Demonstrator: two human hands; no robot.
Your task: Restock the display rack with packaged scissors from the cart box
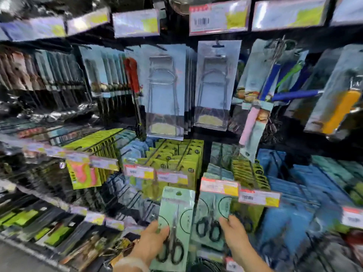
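Note:
My left hand (151, 240) grips a pale green card pack of black-handled scissors (174, 228) by its lower left side, holding it upright in front of the rack. Right beside it hangs a like pack of scissors (211, 218) on a peg under a price tag (220, 187). My right hand (234, 232) holds that hanging pack at its lower right edge, thumb on the front. The picture is blurred, so the peg hook itself is not clear. The cart box is not in view.
The display rack (196, 138) fills the view with pegs of packs: yellow-green packs (176, 158) behind, blue packs (290, 193) to the right, tongs cards (165, 91) above. Price tags (259, 198) jut forward from peg ends. Floor (15, 260) shows at lower left.

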